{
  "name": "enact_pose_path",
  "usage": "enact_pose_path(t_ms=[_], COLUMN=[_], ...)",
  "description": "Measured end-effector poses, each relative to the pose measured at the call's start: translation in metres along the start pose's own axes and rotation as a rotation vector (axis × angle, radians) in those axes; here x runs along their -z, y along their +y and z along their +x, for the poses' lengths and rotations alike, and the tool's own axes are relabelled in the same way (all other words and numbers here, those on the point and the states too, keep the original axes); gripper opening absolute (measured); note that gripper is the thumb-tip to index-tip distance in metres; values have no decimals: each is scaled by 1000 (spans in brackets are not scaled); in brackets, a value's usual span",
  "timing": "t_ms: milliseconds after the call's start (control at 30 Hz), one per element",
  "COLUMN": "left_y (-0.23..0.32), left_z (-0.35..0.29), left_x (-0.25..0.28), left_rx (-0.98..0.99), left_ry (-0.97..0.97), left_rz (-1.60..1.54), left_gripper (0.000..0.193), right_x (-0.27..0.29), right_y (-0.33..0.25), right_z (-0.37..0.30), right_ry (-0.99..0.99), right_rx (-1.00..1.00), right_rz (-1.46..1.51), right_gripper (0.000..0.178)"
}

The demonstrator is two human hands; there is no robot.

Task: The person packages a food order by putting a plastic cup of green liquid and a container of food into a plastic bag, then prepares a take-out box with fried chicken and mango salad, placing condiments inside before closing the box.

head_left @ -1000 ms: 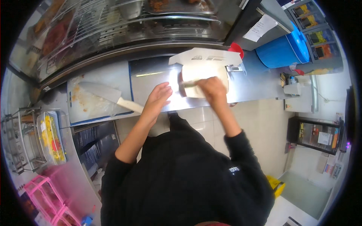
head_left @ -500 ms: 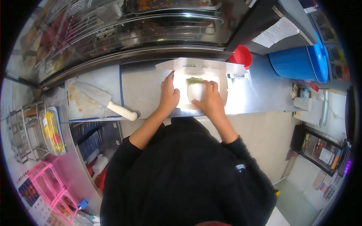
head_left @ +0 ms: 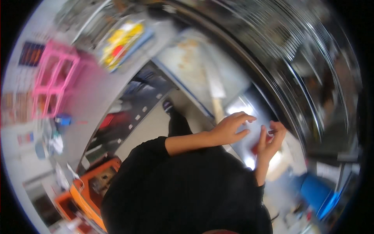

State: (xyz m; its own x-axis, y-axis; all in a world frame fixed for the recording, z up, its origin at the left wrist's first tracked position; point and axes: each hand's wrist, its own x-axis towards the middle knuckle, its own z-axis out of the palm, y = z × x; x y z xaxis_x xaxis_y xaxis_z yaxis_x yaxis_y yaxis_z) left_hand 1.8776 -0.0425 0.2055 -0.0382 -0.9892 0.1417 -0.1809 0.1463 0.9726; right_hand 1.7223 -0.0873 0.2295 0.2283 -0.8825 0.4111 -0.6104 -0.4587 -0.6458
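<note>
My left hand [head_left: 232, 130] hovers above the metal counter [head_left: 243, 107], its fingers spread and bent, with nothing in it. Close by on the right, my right hand [head_left: 272, 142] is raised with thumb and fingers apart and nothing visible between them. A pale open box [head_left: 284, 158] lies partly behind the right hand; blur hides what is inside it. Between the two hands a red thing [head_left: 255, 148] shows, too smeared to name. Just beyond my left hand is a large knife [head_left: 215, 84] with a pale handle, lying on a stained white cutting board [head_left: 186, 58].
A glass-fronted case with metal racks [head_left: 304, 74] runs along the counter's far side. A blue bin [head_left: 315, 193] stands at the right. On the left are a tray of yellow food [head_left: 120, 41], a pink basket [head_left: 58, 74] and an orange appliance [head_left: 83, 199].
My view has swung left. Both hands have come away from the box, and the right hand has let go of the white-wrapped roll with green at its end. Everything is blurrier.
</note>
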Motion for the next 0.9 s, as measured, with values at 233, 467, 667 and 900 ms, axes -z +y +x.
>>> enact_pose_path(t_ms=[233,467,667,900], left_y=[-60,-68,-105,-109], left_z=[-111,-143,-134,-125], left_x=[250,424,483,481], left_rx=[91,151,273,302], left_ry=[1139,1143,909,1017], left_rz=[334,968,1172,1035], left_gripper=[12,22,32,31], right_x=[-217,-435,-484,-481], right_y=[-174,-287,-307,-306], right_z=[73,128,139,156], right_ry=[-519,-648,-990,-1046], right_rx=[508,786,724,1015], right_rz=[416,37,-369,-202], right_gripper=[8,14,13,20])
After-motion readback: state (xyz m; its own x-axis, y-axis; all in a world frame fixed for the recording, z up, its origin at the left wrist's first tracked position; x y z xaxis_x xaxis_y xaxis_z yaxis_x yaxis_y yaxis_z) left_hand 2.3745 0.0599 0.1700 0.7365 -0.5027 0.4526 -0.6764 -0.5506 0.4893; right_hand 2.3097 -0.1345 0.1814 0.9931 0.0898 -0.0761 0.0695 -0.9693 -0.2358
